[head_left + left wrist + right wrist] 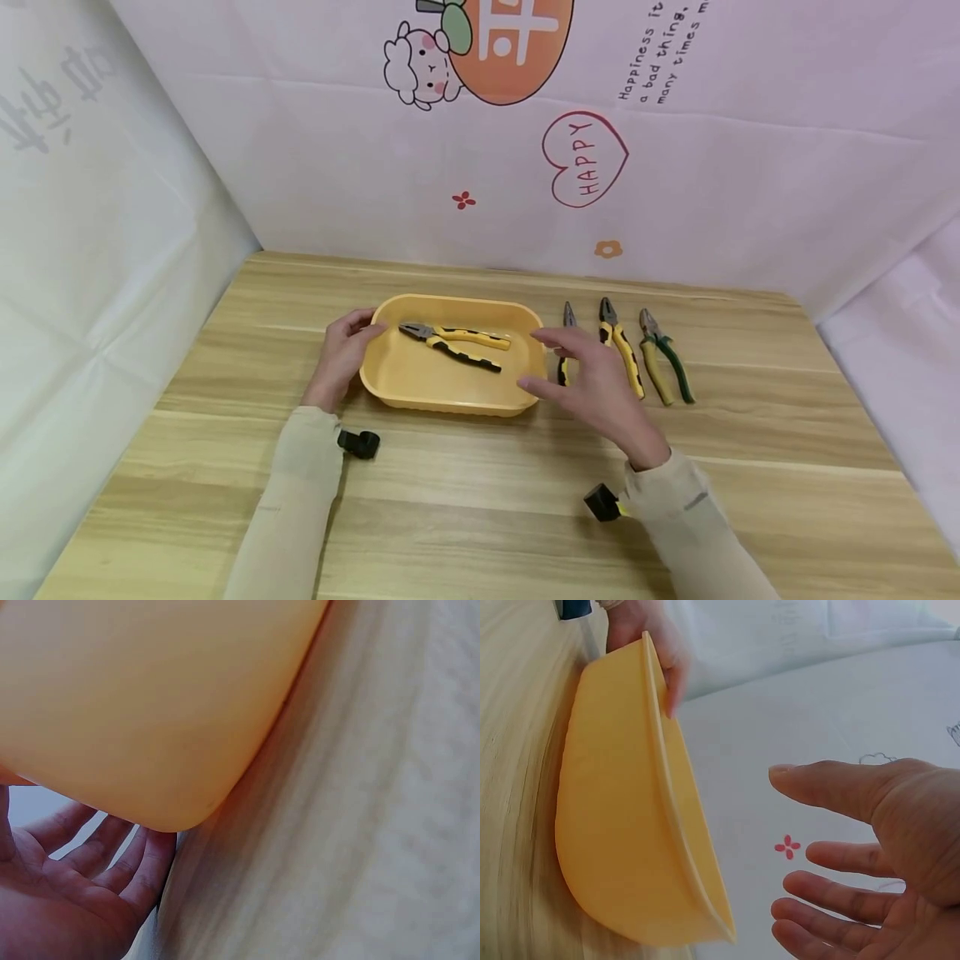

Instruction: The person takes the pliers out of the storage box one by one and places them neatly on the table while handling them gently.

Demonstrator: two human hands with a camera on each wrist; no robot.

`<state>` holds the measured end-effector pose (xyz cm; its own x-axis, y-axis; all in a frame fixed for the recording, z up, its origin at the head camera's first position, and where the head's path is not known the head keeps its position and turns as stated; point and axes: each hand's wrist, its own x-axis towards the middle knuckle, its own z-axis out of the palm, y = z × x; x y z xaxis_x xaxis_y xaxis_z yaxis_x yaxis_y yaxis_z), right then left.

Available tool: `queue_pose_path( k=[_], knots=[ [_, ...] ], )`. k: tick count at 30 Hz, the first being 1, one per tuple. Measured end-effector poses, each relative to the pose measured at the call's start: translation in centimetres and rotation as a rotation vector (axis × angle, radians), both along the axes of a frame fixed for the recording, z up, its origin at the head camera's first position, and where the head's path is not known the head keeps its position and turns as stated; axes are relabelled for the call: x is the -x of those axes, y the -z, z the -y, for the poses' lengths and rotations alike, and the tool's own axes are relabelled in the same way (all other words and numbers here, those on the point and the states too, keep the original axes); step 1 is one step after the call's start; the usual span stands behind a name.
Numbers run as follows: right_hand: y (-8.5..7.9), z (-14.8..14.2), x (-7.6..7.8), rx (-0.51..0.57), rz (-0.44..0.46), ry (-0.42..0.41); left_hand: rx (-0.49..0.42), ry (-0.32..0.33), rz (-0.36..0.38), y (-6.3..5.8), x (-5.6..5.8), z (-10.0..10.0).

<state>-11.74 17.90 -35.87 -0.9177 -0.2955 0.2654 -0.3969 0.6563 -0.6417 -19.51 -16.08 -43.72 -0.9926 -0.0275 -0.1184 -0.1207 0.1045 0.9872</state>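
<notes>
A yellow plastic basin (450, 396) sits on the wooden table, with one pair of black-and-yellow pliers (430, 332) lying inside. My left hand (343, 354) holds the basin's left end, thumb over the rim and fingers along the outer wall. In the left wrist view, those fingers (154, 874) lie against the basin's corner. Beside the right end hovers my right hand (600, 383), thumb and fingers spread and apart from the wall in the right wrist view. It partly covers a pair of long-nosed pliers (569, 315) on the table.
Right of the basin lie another pair of black-and-yellow pliers (628, 360) and a pair with green handles (658, 382). A printed white cloth (337, 167) hangs along the table's back edge, and a white cloth (112, 275) hangs on the left.
</notes>
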Motion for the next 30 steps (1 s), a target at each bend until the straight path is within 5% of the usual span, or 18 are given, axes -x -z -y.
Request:
queue_pose_path(
  k=[18, 30],
  knots=[
    [1.4, 4.4, 3.4, 0.052, 0.170, -0.085, 0.005, 0.011, 0.016, -0.1, -0.3, 0.3],
    [3.3, 6.3, 5.1, 0.057, 0.170, -0.102, 0.001, 0.018, 0.019, -0.4, -0.3, 0.1]
  ],
)
